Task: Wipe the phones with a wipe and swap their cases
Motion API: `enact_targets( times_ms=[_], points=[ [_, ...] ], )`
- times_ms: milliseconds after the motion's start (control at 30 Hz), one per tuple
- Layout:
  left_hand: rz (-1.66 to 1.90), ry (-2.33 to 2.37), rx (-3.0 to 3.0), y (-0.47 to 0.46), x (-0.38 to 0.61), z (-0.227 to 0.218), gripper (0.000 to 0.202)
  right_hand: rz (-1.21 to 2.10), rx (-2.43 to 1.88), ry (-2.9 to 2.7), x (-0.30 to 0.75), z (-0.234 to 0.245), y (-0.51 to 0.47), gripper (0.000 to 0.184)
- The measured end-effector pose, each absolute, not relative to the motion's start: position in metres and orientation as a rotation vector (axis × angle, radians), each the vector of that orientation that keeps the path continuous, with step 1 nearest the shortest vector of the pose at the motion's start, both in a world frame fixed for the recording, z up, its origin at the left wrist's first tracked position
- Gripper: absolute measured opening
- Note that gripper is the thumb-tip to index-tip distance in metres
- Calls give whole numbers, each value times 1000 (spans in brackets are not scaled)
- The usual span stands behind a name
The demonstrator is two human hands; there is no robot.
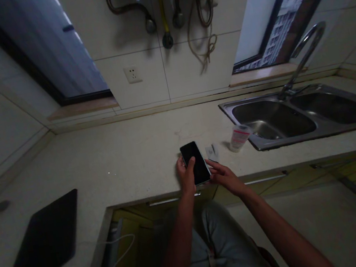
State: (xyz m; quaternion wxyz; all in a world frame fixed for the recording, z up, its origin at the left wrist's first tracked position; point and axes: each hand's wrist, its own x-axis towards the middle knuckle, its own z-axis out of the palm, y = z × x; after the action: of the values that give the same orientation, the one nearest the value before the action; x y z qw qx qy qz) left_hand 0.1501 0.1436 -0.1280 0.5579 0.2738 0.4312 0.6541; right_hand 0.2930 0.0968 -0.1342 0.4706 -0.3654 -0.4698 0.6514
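A phone sits in the left hand, its fingers curled closed around the edge, just above the front edge of the counter; the screen is black and unlit. The right hand's fingers reach onto the phone's side, though whether they grip is unclear. Small paper slips lie just beyond, near a plastic cup beside the steel sink

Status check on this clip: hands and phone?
Left hand holding black phone. Right hand at phone's edge. Small papers beside it on the counter.
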Motion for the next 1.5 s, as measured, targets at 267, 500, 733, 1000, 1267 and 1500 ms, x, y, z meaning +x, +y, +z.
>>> enact_targets(
  times_ms=[267, 500, 733, 1000, 1267, 1500],
  points=[
    [1526, 974, 609, 146, 148, -126, 65, 1563, -918, -1132, 294, -136, 96, 64],
    [1381, 873, 495, 153, 141, -119, 59, 1454, -922, -1242, 294, -133, 96, 56],
    [1299, 814, 495, 162, 134, -123, 50, 1512, -924, -1225, 291, -118, 97, 56],
    [1297, 834, 513, 167, 134, -128, 46, 1502, -1023, -1149, 286, -109, 97, 53],
    [1176, 853, 437, 172, 134, -126, 45, 1462, -1057, -1066, 280, -112, 99, 46],
    [1186, 858, 433, 171, 143, -126, 52, 1589, -1001, -1061, 286, -102, 98, 47]
  ],
)
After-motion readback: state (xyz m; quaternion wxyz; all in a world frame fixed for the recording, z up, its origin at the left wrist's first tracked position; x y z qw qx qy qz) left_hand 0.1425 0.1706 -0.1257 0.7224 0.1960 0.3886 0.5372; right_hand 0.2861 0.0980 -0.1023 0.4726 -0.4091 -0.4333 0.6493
